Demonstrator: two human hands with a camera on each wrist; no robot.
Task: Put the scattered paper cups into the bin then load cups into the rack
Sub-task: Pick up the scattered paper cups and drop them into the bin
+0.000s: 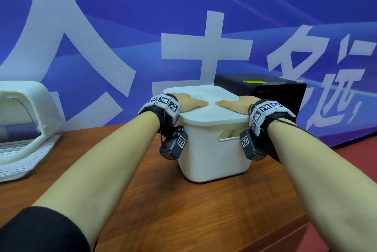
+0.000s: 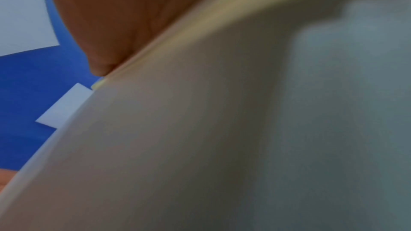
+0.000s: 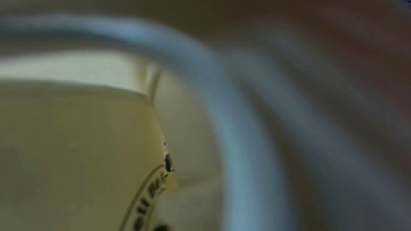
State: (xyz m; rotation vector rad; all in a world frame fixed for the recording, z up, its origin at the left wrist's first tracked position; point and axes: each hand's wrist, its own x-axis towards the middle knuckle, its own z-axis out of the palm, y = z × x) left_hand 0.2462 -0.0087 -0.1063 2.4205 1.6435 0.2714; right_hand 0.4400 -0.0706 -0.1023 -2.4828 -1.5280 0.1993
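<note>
Head view: left hand point(image 1: 188, 102) and right hand point(image 1: 234, 103) flat on lid point(image 1: 204, 113) of bin point(image 1: 212, 155), fingers straight, gripping nothing. Cup point(image 3: 73, 147) visible inside through handle slot. Rack point(image 1: 24, 125) at 9 o'clock. Probably closing: press evenly at both ends, keep bin from sliding on table point(image 1: 183, 211).

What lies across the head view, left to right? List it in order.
Rack → left hand → right hand → black box. Both hands rest flat on the bin's lid, the bin standing on the table under them.
</note>
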